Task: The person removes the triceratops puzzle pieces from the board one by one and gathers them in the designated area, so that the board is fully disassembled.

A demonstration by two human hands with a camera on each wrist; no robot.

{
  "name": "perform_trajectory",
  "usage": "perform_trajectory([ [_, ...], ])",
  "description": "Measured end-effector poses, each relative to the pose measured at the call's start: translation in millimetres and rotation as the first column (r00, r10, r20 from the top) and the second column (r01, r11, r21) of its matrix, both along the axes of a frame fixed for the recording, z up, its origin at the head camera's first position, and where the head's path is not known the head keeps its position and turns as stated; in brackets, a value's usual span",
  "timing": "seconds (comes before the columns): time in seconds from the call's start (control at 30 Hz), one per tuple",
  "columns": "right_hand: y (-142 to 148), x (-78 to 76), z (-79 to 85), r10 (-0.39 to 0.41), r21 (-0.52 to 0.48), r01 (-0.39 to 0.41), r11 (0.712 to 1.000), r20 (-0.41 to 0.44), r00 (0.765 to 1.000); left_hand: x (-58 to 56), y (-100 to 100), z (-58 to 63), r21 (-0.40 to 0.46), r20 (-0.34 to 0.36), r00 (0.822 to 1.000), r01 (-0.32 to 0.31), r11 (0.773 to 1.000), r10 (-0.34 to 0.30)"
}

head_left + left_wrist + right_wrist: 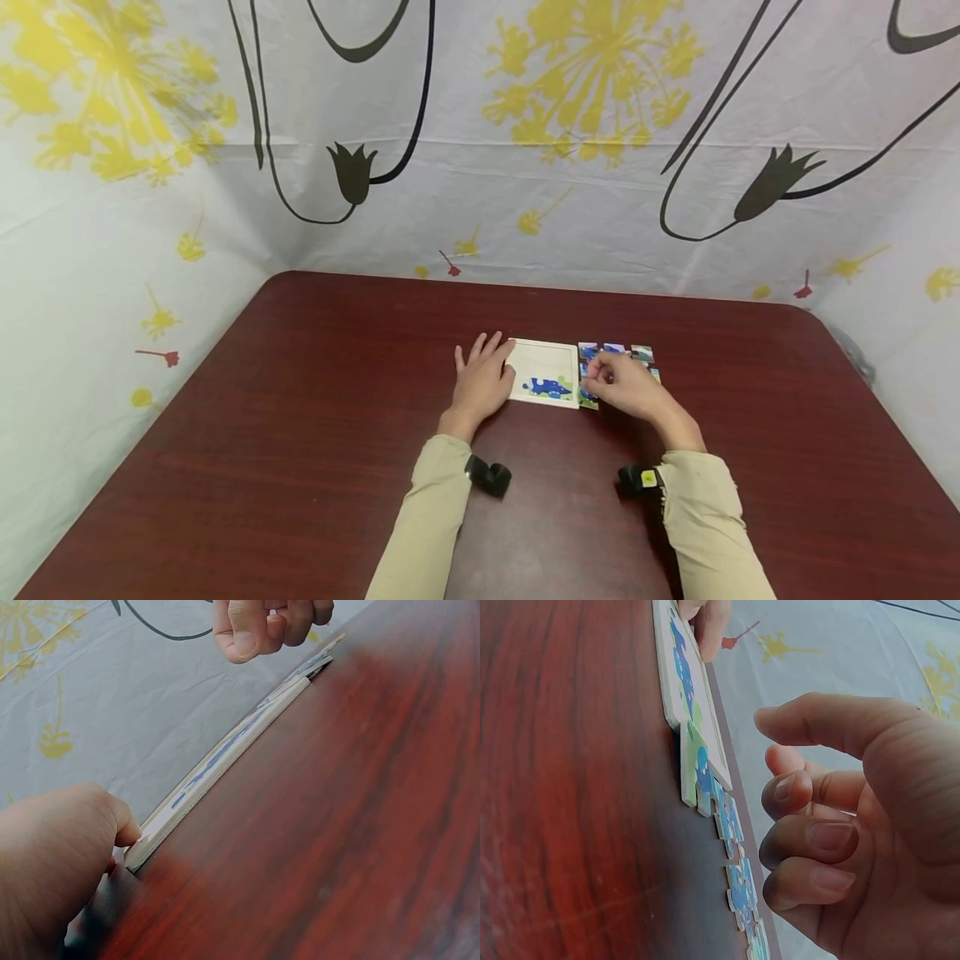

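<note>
A pale puzzle tray (540,360) lies on the table, with blue and green puzzle pieces (549,388) fitted along its lower right part. My left hand (480,385) rests on the tray's left side, fingers spread; in the left wrist view its thumb touches the near corner. Just over the loose puzzle pieces (588,402) on the right hovers my right hand (628,387). Its fingers are loosely curled, and the right wrist view shows thumb and index finger apart with nothing between them. One green and blue piece (692,769) lies against the tray's right edge. The right hand hides some pieces.
The dark red wooden table (322,433) extends around the tray on all sides. A white patterned curtain (420,108) hangs behind its far edge and along both sides. Dark cameras on straps (489,477) sit on both wrists.
</note>
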State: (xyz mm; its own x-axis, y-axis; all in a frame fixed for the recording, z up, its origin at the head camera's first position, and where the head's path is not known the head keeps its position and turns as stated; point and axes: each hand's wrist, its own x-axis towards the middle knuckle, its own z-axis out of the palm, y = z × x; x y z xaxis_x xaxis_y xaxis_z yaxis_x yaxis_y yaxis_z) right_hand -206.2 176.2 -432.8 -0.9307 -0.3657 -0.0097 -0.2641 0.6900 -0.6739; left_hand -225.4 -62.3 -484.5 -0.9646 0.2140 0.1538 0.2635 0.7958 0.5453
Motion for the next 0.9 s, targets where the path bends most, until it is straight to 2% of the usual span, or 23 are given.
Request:
perform_trajectory([
  [0.57, -16.9, -1.9, -11.9, 0.089, 0.032, -0.089, 0.996, 0.008, 0.996, -0.4, -1.2, -0.5, -0.001, -0.009, 1.0, -0.004, 1.0, 0.004],
  [0.7, -17.1, -1.4, -12.2, 0.09, 0.032, -0.091, 0.995, 0.022, 0.996, -0.8, -0.3, -1.8, -0.016, -0.004, 1.0, -0.005, 1.0, 0.005],
  [0.9, -19.4, -1.1, -10.6, 0.095, 0.002, -0.095, 0.996, -0.011, 0.995, -1.2, -0.6, -2.5, -0.012, -0.012, 1.0, -0.005, 1.0, 0.005],
])
